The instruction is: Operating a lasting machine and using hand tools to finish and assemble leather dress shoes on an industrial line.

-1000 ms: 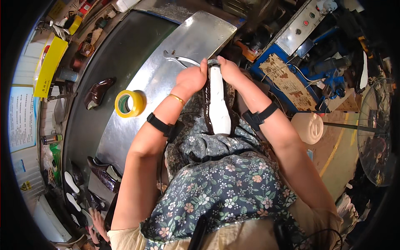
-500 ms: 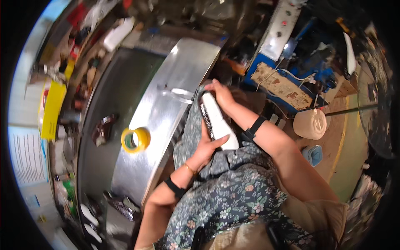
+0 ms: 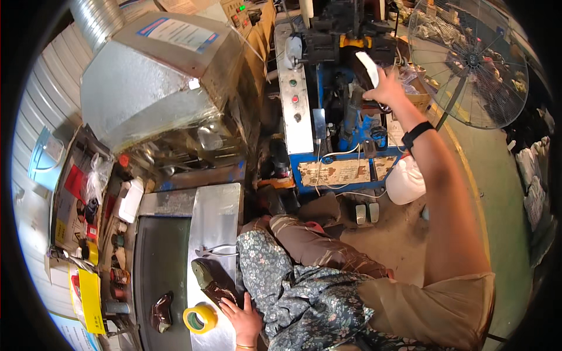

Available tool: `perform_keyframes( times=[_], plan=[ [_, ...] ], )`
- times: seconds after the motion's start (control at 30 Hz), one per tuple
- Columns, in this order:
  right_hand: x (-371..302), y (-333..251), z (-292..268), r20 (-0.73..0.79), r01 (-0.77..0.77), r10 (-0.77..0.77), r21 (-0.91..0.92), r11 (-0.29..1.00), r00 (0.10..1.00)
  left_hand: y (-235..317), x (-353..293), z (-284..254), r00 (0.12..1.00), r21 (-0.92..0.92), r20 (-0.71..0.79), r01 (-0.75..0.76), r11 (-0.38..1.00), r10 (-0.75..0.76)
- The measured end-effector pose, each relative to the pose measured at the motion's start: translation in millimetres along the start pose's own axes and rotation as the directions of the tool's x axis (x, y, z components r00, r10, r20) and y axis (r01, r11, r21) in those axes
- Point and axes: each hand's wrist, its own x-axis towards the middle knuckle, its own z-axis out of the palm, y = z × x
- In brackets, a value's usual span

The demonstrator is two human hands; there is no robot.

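Note:
My left hand (image 3: 243, 320) rests low on the metal plate, fingers spread and touching the toe of a glossy dark-red shoe (image 3: 218, 285). That shoe lies on its side with a greenish top end. My right arm stretches far forward to the blue machine (image 3: 345, 131). There my right hand (image 3: 386, 90) is closed round the near end of a shoe with a long white underside (image 3: 367, 67); its lower part is mostly hidden by the hand. Beside my left hand lies a roll of yellow tape (image 3: 199, 319). Pincers (image 3: 215, 251) lie farther up the plate.
Another dark-red shoe (image 3: 161, 312) lies on the dark belt (image 3: 175, 251). A metal hood (image 3: 158, 76) rises at the far left. A large fan (image 3: 471, 61) stands at the far right, and a white jug (image 3: 405, 180) sits beside the machine, near two pedals (image 3: 367, 214).
The view has swung right toward the machine. The white-bottomed shoe has left my lap; a shoe now lies by my left hand on the plate. My right hand has reached forward to the machine.

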Motion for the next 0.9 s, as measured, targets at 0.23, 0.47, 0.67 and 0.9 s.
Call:
perform_keyframes(
  times=[0.23, 0.47, 0.67, 0.9],
  plan=[
    [-83, -24, 26, -0.404, 0.339, -0.225, 0.237, 0.910, 0.887, 47, 47, -37, 0.953, -0.680, -0.300, -0.190, 0.709, -0.032],
    [-328, -112, 16, -0.105, 0.369, -0.591, 0.862, 0.347, 0.800, 100, 146, -91, 0.961, -0.937, -0.204, -0.247, -0.247, -0.185],
    [-375, -147, -8, 0.423, -0.446, -0.861, 0.852, 0.273, 0.282, 80, 140, -69, 0.939, -0.908, -0.217, -0.095, 0.407, -0.266],
    [-309, -89, 0, 0.697, -0.477, -0.669, 0.510, 0.716, -0.258, 139, 65, -113, 0.801, -0.673, -0.526, -0.597, 0.436, 0.286]
  ],
)
